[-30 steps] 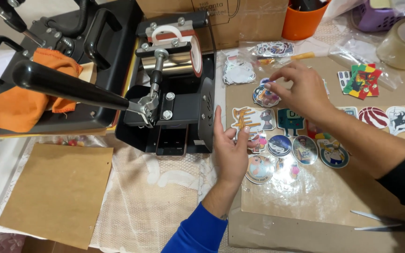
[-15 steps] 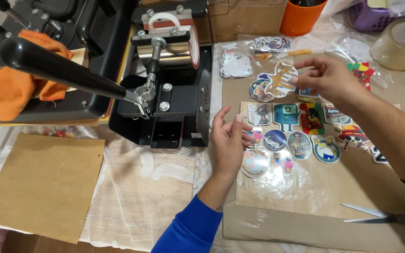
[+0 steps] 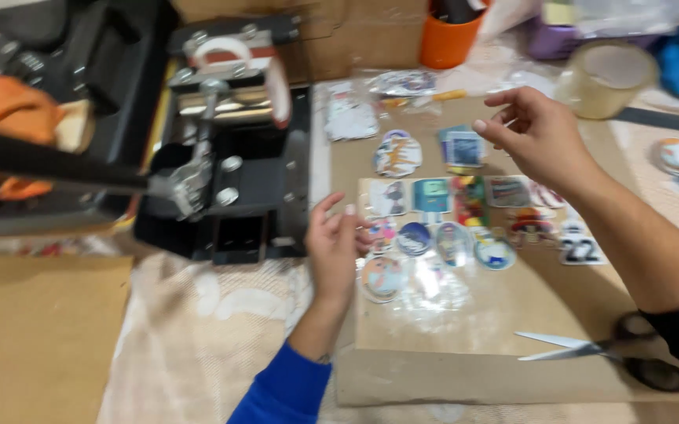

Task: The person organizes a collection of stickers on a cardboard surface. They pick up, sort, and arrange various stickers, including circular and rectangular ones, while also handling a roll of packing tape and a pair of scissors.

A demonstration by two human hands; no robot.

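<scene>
Two hands: over my stickers (image 3: 441, 228), mid-frame.
Left hand (image 3: 335, 247): fingers loosely apart, steadying sheet edge.
Right hand (image 3: 532, 133): raised, fingers apart, empty.

The left hand (image 3: 333, 243) rests at the edge of a clear sheet (image 3: 433, 235) covered with stickers. The right hand (image 3: 539, 137) floats above them. Scissors (image 3: 606, 353) lie nearby.

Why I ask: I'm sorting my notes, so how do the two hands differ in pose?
The left hand is low, at the edge of the clear sheet over the stickers; the right hand is raised above the board, fingers pinched. The left sleeve is blue, the right black. Both look empty.
</scene>
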